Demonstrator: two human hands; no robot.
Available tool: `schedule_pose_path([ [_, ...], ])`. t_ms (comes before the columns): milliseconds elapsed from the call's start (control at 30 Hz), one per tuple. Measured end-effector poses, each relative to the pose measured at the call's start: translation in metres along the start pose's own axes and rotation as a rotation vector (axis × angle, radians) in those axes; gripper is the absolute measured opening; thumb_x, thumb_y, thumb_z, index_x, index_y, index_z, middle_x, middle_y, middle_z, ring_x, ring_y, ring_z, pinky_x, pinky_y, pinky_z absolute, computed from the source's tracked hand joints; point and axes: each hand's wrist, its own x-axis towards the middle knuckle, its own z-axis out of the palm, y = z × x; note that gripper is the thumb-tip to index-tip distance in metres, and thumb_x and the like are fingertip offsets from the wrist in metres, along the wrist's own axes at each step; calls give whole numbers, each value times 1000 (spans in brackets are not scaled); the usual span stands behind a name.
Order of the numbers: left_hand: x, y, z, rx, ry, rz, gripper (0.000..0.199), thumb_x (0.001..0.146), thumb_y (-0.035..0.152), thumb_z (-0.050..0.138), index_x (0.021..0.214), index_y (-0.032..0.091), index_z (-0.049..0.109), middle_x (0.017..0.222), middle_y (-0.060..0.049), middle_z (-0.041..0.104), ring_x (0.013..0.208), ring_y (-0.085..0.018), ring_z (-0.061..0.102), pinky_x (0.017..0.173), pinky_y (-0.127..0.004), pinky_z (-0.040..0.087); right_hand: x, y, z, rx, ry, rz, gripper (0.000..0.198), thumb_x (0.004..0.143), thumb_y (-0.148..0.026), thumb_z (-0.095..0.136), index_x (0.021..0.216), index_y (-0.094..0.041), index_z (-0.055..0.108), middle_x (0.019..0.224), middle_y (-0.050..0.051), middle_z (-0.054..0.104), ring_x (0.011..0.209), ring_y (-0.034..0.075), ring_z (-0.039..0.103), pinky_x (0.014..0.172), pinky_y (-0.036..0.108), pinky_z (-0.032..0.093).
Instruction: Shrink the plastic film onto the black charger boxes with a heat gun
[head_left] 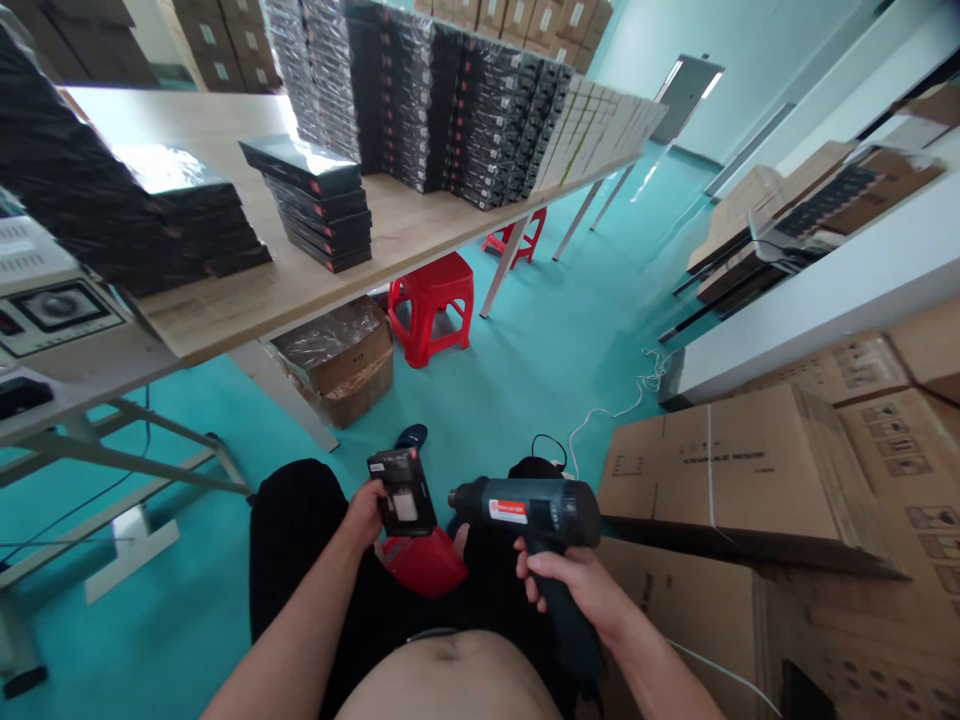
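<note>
My left hand grips a small black product box by its left edge, its printed face turned up toward me. In my right hand is a dark heat gun with a red and white label, my fingers wrapped round its handle. The gun's nozzle points left at the box, with a short gap between them. Both are held above my lap, over a red plastic stool between my legs.
A wooden table ahead bears a short stack of black boxes and tall wrapped stacks. A machine with a dial stands left. Cartons crowd the right. Another red stool and an open carton stand near the table.
</note>
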Motion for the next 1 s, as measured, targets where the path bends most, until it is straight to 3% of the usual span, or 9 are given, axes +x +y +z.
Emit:
schedule_pose_path([
  [167,-8,-4,7,351,-203,217,41,49,-9,54,79,17,64,73,1,66,68,-17,61,60,-24,49,-5,-14,-14,101,-56,-14,29,72,-29,61,96,-14,65,79,7,66,59,16,60,50,26,46],
  [300,-4,-6,5,552,-242,451,46,47,-8,59,83,18,68,94,-4,68,95,-21,59,83,-26,45,-8,-18,-11,96,-2,-39,28,74,-28,59,97,-14,65,79,6,66,59,14,60,51,25,46],
  [500,12,-11,-11,753,-293,539,42,54,7,57,94,16,65,114,-9,63,113,-25,53,101,-40,33,-1,-15,-11,51,-24,-29,28,72,-28,61,96,-13,64,77,6,66,59,15,60,50,25,46],
  [700,20,-12,-17,891,-306,574,42,58,14,54,99,16,63,119,-11,61,115,-26,51,100,-41,34,4,-10,-9,11,-96,4,29,73,-28,62,98,-13,64,80,7,66,61,17,61,52,27,47],
  [833,14,-10,-12,872,-297,555,43,56,14,53,97,16,63,116,-9,62,112,-25,52,96,-38,37,8,-10,-5,-12,-38,-55,28,76,-28,61,100,-13,63,80,6,66,62,16,61,54,27,48],
  [933,9,-9,-9,823,-294,491,39,53,11,52,90,17,63,95,-3,67,96,-23,57,85,-33,42,8,-11,-7,-34,-51,-38,27,76,-27,61,99,-13,64,78,6,65,61,16,61,52,27,47],
  [1000,9,-9,-10,715,-232,347,38,49,9,51,85,18,63,75,1,64,76,-19,59,70,-29,44,7,-13,-8,-31,-102,-20,27,75,-25,61,98,-12,64,79,7,66,61,16,61,52,26,47],
])
